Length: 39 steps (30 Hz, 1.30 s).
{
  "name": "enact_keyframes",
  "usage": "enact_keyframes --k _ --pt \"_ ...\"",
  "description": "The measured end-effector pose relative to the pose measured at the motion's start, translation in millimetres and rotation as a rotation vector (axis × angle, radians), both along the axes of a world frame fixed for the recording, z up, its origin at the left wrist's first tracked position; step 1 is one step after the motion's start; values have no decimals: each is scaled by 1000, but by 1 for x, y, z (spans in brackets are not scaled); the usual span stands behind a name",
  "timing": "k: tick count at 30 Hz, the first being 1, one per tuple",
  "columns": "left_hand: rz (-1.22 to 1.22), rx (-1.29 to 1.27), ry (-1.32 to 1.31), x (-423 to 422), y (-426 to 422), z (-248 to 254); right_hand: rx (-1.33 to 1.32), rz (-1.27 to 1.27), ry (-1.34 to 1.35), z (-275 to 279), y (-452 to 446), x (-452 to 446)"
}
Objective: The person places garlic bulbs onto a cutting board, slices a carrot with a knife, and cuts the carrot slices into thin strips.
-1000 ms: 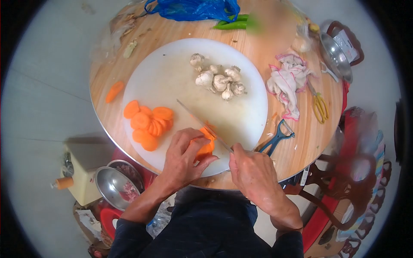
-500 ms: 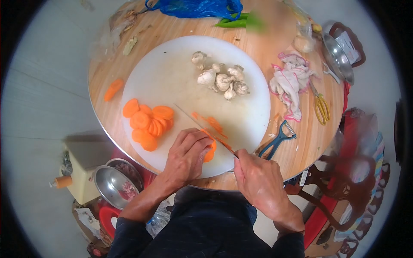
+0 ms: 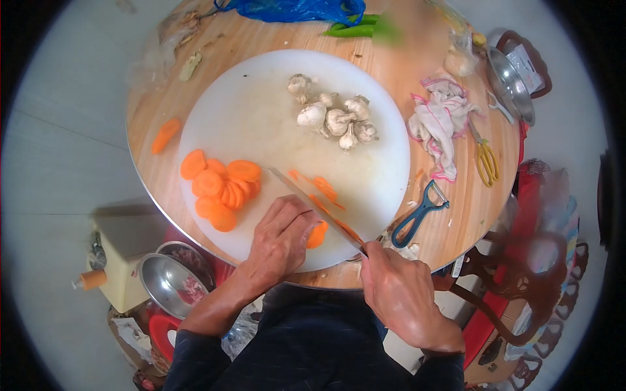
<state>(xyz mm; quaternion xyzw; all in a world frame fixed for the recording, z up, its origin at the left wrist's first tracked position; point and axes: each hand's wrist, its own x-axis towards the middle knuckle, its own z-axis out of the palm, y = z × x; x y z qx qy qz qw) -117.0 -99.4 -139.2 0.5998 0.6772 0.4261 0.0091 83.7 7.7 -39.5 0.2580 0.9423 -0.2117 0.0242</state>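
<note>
On a round white cutting board [image 3: 241, 117], my left hand [image 3: 280, 236] presses down with curled fingers on a carrot piece [image 3: 317, 235], partly hidden beneath them. My right hand [image 3: 403, 293] grips the handle of a kitchen knife [image 3: 301, 195]. Its blade runs diagonally across the board, close by my left fingertips. Thin carrot strips [image 3: 325, 188] lie just beyond the blade, and some orange clings along it. A heap of carrot slices [image 3: 209, 184] sits at the board's left side. Several garlic bulbs [image 3: 338, 121] are grouped toward the back right.
Right of the board lie a peeler [image 3: 420, 213], yellow-handled scissors [image 3: 486, 159] and a crumpled cloth [image 3: 442, 124]. A carrot piece [image 3: 165, 135] rests on the wooden table [image 3: 153, 173]. Behind are a blue bag [image 3: 287, 9] and green peppers [image 3: 352, 29]. Metal bowls [image 3: 156, 277] stand lower left.
My right hand has drawn the knife handle slightly right and toward me, and more of the blade's side shows. My left hand stays on the carrot piece. The view has shifted a little.
</note>
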Motion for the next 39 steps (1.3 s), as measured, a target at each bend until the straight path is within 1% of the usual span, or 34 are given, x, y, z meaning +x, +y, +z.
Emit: enact_keyframes --k 4,8,11,13,18,22,25,29,34,37,39 --pt "-11 -1 -27 0 0 -1 -32 18 -59 -3 3 -7" --pt "-31 34 -22 0 1 -4 -46 64 -85 -10 12 -33" --pt "-33 55 -22 -1 2 -7 -43 59 -33 -19 15 -43" --pt "-31 58 -30 -1 1 -6 -12 51 59 -25 15 -41" --pt "-26 34 -64 1 0 0 -42 4 27 1 2 -18" --pt "-26 31 -70 0 0 -1 3 -22 2 4 -5 -4" --pt "-21 27 -82 0 -1 -2 -45 22 -68 4 0 -7" --pt "-22 25 -78 0 1 0 -72 51 -56 -14 10 -34" --pt "-12 57 -68 1 1 -3 -16 80 24 -21 18 -44" --pt "-2 51 -55 0 0 -1 -33 39 71 -6 12 -30" --pt "-18 52 -41 0 1 0 -32 36 26 5 5 -20"
